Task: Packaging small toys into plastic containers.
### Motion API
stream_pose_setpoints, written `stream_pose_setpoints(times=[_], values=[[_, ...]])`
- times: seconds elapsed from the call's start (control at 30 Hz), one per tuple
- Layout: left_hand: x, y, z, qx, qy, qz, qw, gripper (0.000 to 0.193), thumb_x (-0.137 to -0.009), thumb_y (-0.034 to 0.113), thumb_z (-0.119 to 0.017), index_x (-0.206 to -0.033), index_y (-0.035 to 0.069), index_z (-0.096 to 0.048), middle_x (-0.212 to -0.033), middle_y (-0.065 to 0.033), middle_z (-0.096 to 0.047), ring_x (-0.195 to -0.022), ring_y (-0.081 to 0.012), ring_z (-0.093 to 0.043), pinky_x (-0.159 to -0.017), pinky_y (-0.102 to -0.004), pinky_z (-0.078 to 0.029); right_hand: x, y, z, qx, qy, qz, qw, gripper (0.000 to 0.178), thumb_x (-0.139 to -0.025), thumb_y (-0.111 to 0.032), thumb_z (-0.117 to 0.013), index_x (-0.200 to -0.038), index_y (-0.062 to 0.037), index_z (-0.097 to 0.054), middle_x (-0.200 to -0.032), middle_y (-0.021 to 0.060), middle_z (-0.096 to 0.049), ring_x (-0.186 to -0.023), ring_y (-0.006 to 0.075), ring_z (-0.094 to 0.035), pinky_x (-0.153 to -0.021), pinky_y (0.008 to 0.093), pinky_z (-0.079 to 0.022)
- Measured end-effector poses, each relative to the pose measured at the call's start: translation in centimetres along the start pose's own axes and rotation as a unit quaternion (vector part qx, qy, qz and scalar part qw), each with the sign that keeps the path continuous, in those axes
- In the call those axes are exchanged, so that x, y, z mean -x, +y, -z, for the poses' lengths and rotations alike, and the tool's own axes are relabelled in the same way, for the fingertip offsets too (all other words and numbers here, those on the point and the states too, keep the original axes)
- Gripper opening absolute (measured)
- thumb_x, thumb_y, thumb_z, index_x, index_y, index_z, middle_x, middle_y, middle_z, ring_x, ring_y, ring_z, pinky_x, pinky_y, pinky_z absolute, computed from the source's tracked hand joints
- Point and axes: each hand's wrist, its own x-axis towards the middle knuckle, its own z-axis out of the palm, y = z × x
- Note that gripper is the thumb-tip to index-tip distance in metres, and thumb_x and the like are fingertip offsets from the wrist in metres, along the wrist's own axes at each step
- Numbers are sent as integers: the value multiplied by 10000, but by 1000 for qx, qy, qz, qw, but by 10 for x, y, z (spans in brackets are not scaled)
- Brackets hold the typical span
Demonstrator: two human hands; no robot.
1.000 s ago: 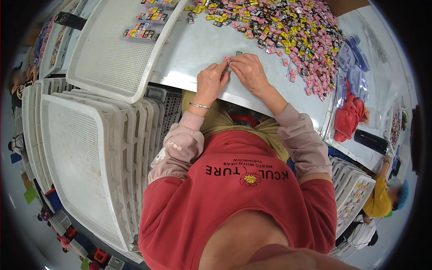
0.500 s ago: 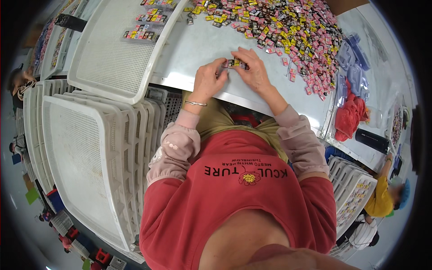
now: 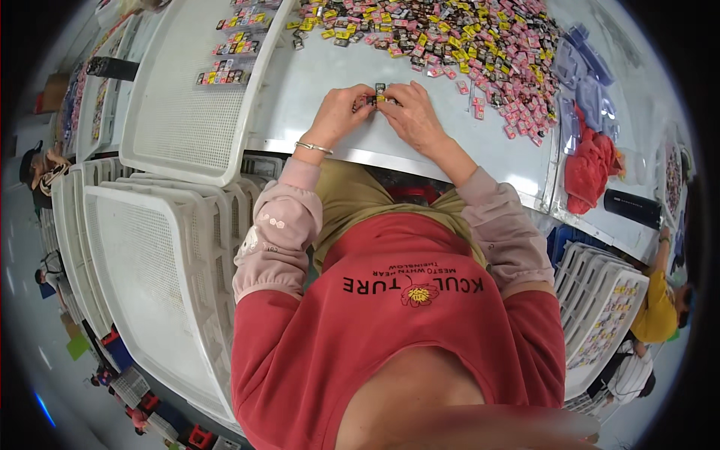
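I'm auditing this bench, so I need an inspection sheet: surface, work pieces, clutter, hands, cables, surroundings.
Surface: pale tabletop with metal front edge.
Work pieces: heap of small pink, yellow and dark pieces; grouped rows in a white mesh tray.
Clutter: red cloth and bluish translucent plastic containers, right side.
Hands: left hand and right hand both gripping a few dark-and-yellow pieces.
Cables: nothing seen.
Surroundings: stacked white trays left; yellow-clad co-worker far right.
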Motion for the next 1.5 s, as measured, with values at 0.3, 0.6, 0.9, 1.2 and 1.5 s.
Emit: stream_pose_setpoints(times=[0.3,0.6,0.9,1.2,1.5], values=[[-15,4,10,-35,-84,-40,995,229,-734,100,-666,-952,30,-648,-646,-105,-587,-560,-209,-553,-568,-313,-460,4,3,-3,-41,23,5,999,174,-749,-59,-633,-920,-34,-656,-1029,102,-591,-1073,281,-528,-958,422,-393],[-19,15,12,-48,-83,-9,995,195,-700,82,-667,-873,-2,-638,-655,-151,-613,-602,-294,-612,-572,-364,-480,5,7,-4,-72,27,-4,997,193,-752,-33,-638,-944,-9,-644,-1053,125,-584,-1095,308,-521,-962,429,-394],[-34,23,15,-146,-162,-58,974,134,-693,59,-633,-817,11,-657,-751,-192,-640,-721,-369,-621,-659,-424,-509,7,8,-7,-67,27,-11,997,179,-758,-42,-624,-933,-14,-648,-1074,125,-582,-1112,311,-518,-977,438,-389],[-12,28,7,-108,-56,-3,993,132,-737,82,-658,-863,49,-679,-735,-158,-649,-675,-344,-626,-611,-407,-509,9,7,-7,-67,39,-10,997,170,-753,-31,-632,-920,-13,-651,-1056,120,-593,-1102,304,-533,-976,440,-393],[10,17,-2,-168,-13,-76,983,98,-798,106,-625,-864,41,-658,-700,-153,-634,-609,-344,-608,-544,-415,-486,5,8,-6,-93,51,-11,994,185,-748,-18,-639,-932,-3,-649,-1018,120,-608,-1050,303,-560,-945,421,-414]])
